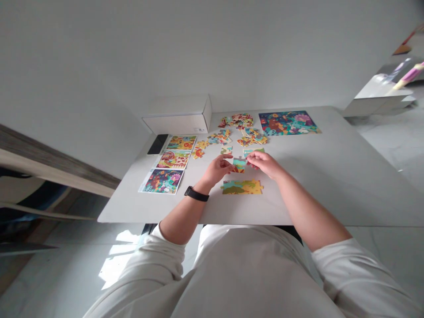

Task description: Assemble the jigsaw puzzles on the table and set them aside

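Note:
Both hands meet over the white table [331,176]. My left hand [217,169], with a black band on its wrist, pinches one side of a small puzzle piece [239,165] coloured teal and orange. My right hand [263,162] grips the piece's other side, fingers closed. Just in front of the hands lies a joined strip of yellow and green pieces [242,187]. Several loose pieces [232,134] lie scattered beyond the hands.
A finished blue puzzle [287,122] lies at the far right. Three picture cards [172,160] sit in a column on the left, beside a black phone [158,144]. A white box [180,118] stands against the wall. The table's near edge runs just before my body.

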A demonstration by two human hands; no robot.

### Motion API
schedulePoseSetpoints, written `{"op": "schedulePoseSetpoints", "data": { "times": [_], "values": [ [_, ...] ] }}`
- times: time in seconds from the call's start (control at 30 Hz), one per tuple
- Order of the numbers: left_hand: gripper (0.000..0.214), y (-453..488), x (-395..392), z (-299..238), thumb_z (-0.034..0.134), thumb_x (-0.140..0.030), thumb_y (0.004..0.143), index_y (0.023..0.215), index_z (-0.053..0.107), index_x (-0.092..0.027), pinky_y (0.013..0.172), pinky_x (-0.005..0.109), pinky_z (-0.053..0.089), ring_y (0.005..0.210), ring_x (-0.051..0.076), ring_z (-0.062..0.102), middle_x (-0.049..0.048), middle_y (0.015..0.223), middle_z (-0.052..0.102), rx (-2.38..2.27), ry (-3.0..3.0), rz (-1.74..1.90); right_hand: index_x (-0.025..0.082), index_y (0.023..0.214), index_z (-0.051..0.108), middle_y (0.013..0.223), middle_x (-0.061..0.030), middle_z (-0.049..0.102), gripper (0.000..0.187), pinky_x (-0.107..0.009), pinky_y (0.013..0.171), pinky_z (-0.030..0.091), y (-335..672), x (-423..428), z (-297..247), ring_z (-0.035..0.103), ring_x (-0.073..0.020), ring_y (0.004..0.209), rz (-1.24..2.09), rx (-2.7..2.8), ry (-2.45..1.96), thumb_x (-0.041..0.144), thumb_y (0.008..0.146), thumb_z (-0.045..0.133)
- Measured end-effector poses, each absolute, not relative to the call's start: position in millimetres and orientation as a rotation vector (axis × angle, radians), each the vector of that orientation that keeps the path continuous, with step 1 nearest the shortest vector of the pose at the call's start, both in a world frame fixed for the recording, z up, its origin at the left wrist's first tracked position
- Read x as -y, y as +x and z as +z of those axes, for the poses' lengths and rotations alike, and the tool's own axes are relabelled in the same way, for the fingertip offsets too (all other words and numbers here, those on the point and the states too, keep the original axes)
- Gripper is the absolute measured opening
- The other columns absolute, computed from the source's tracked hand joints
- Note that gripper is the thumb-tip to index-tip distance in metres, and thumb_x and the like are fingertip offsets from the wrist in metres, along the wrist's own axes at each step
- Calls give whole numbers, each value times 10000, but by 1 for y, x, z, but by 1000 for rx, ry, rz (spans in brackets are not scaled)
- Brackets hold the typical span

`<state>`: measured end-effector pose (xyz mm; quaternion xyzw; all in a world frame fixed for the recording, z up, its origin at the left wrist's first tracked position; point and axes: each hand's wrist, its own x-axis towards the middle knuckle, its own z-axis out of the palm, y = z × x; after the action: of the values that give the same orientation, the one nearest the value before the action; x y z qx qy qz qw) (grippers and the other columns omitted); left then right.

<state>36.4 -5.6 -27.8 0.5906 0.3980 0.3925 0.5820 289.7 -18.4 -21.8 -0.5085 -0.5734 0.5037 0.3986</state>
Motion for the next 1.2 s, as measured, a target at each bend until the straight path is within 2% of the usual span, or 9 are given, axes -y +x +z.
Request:
{"op": "schedulePoseSetpoints", "data": {
  "times": [0.17, 0.4, 0.53, 0.67, 0.83, 0.9, 1.07, 1.2],
  "values": [
    [494, 36, 7, -31, 861, -279, 827, 1254, 649, -153, 670, 247, 511, 667, 120, 676, -3, 775, 746, -903, 1434, 895, 229, 935, 733, 798, -23, 743, 436, -306, 657, 462, 280, 19, -28, 605, -180, 712, 1259, 1479, -1240, 607, 754, 849],
    [414, 36, 6, -34, 847, -296, 888, 1241, 679, -162, 711, 266, 565, 757, 133, 740, 39, 974, 740, -888, 1519, 954, 232, 923, 733, 824, -36, 771, 424, -348, 753, 509, 274, 22, -33, 666, -210, 768, 1217, 1524, -1265, 599, 750, 856],
    [464, 33, 6, -29, 887, -287, 862, 1257, 678, -164, 651, 239, 547, 716, 116, 720, 19, 936, 705, -859, 1534, 970, 233, 944, 740, 860, -47, 793, 432, -362, 803, 532, 269, 25, -32, 696, -223, 812, 1211, 1571, -1246, 625, 787, 836],
    [456, 19, 7, -10, 889, -324, 862, 1241, 684, -174, 662, 250, 585, 710, 130, 747, 17, 927, 709, -866, 1543, 1002, 240, 976, 735, 887, -54, 800, 436, -372, 824, 555, 270, 26, -26, 696, -222, 814, 1160, 1588, -1248, 659, 857, 767],
    [338, -17, 21, 5, 888, -361, 841, 1060, 722, -163, 640, 257, 604, 702, 168, 768, 48, 858, 754, -1027, 1594, 831, 243, 1018, 731, 952, -71, 794, 443, -380, 840, 564, 280, 24, -23, 730, -244, 887, 1068, 1579, -1287, 658, 863, 756],
    [320, -33, 32, 1, 890, -360, 809, 1011, 735, -167, 617, 256, 593, 692, 168, 760, 60, 891, 774, -1097, 1593, 747, 240, 1039, 734, 955, -72, 790, 425, -384, 859, 561, 284, 23, -25, 738, -250, 912, 1036, 1596, -1298, 632, 877, 746],
    [192, -56, 55, -17, 795, -277, 808, 979, 775, -192, 577, 240, 522, 631, 142, 698, 41, 875, 785, -1328, 1707, 610, 239, 1050, 755, 925, -58, 776, 365, -374, 799, 546, 287, 23, -28, 698, -231, 826, 964, 1680, -1327, 555, 866, 758],
    [154, -52, 63, -15, 747, -240, 849, 993, 795, -212, 627, 251, 494, 653, 153, 686, 27, 836, 782, -1465, 1857, 577, 236, 1036, 769, 888, -48, 762, 374, -367, 772, 539, 285, 25, -24, 660, -215, 776, 922, 1710, -1344, 552, 836, 764]
  ]
}}
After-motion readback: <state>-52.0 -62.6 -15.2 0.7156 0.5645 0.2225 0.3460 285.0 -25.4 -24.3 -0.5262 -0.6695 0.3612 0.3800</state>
